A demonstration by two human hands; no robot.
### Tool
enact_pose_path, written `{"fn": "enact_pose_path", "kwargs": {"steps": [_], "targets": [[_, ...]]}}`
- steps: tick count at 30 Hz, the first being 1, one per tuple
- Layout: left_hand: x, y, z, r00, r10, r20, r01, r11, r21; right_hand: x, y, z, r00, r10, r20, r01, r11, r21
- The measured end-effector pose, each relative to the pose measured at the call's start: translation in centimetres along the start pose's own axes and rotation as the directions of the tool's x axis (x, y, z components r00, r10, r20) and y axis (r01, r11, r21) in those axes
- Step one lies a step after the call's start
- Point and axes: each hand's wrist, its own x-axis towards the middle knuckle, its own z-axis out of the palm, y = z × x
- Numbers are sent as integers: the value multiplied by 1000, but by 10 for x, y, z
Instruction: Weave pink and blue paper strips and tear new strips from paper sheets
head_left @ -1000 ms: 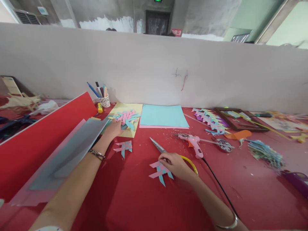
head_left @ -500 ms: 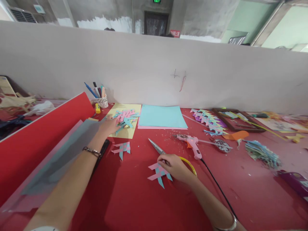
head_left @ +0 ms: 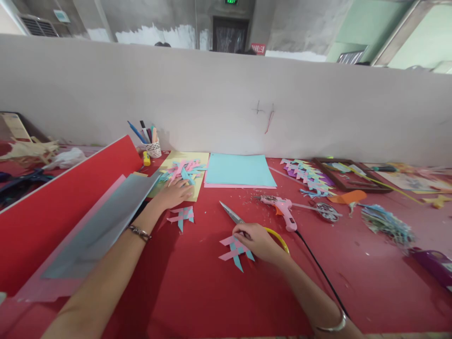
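My left hand (head_left: pixel 174 192) lies palm down, fingers spread, on the near edge of a pile of pink and blue paper strips (head_left: pixel 181 170). Under the pile is a yellow sheet (head_left: pixel 200 183). Just in front of this hand rests a small woven piece of pink and blue strips (head_left: pixel 182 216). My right hand (head_left: pixel 257 240) has its fingertips pinched on the top corner of a second woven paper-strip piece (head_left: pixel 235 248), whose tails fan out over the red table. Scissors (head_left: pixel 231 213) with yellow handles lie partly beneath my right hand.
A pink glue gun (head_left: pixel 282 209) with a black cord lies right of the scissors. Blue sheets (head_left: pixel 240 170) lie at the back, beside a braided paper strip (head_left: pixel 307 176) and a dark tray (head_left: pixel 374 189). A red board (head_left: pixel 70 188) and pen cup (head_left: pixel 153 149) stand left.
My left hand has moved right and nearer to me, from the pile's left side to its near edge, with fingers now spread. My right hand stays on the woven piece.
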Motion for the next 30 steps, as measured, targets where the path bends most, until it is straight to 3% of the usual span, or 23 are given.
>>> {"fn": "enact_pose_path", "kwargs": {"steps": [8,16,22,26,30], "targets": [[-7,-1,-9,998,-57,-25,56,998,-35,0,0,0,1000,-23,-2,23,1000,3],[-56,11,-9,997,-70,23,73,983,-167,-1,3,2,998,-51,-25,52,996,79],[-76,25,-3,979,-174,108,194,955,-223,1,10,-1,998,-46,-30,52,974,221],[-76,27,-3,974,-214,69,224,934,-277,4,9,-3,999,-35,-38,46,941,335],[-77,28,-4,977,-212,-7,188,882,-432,7,3,-5,996,-58,-64,78,924,374]]}}
